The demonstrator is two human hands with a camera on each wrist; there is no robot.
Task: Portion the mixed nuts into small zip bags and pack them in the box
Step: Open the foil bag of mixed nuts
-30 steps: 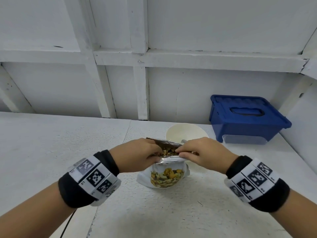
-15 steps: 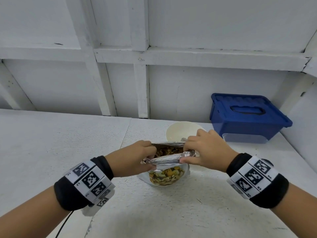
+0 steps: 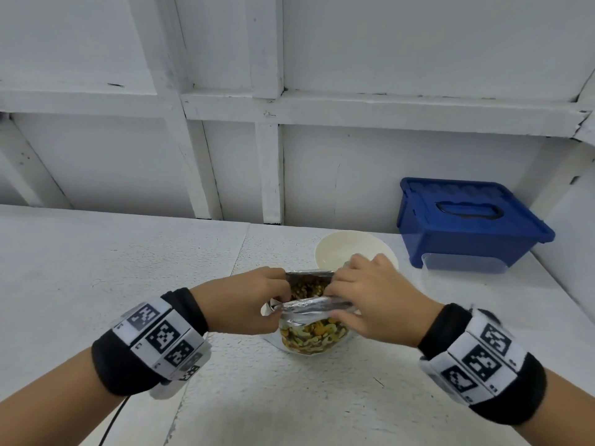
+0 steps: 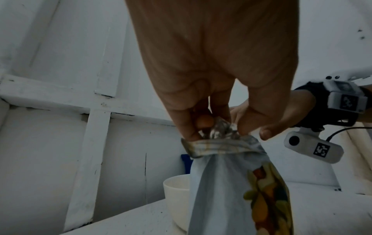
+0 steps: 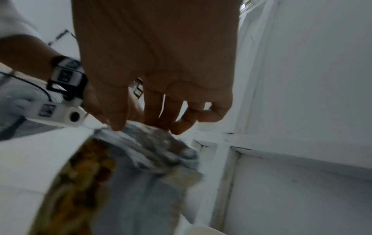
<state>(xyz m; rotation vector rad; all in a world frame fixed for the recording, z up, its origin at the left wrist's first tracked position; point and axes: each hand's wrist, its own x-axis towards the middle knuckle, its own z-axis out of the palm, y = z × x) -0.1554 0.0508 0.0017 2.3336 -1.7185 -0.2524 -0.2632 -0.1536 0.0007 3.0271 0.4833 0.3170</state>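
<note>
both hands (image 3: 244, 300) (image 3: 370, 302) pinching the nut pouch (image 3: 310, 329) at its foil mouth, pulled apart. soft, crinkly, bottom-heavy below the pinch (probably slumps); best held by the rim corners.

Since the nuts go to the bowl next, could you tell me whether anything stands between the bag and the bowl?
Nothing visible does: the white bowl stands directly behind the nut bag, whose mouth both hands hold open.

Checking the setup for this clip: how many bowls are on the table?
1. A single cream bowl stands on the table just behind the nut bag, left of the blue box. The hands and bag hide part of it; no other shows.
</note>
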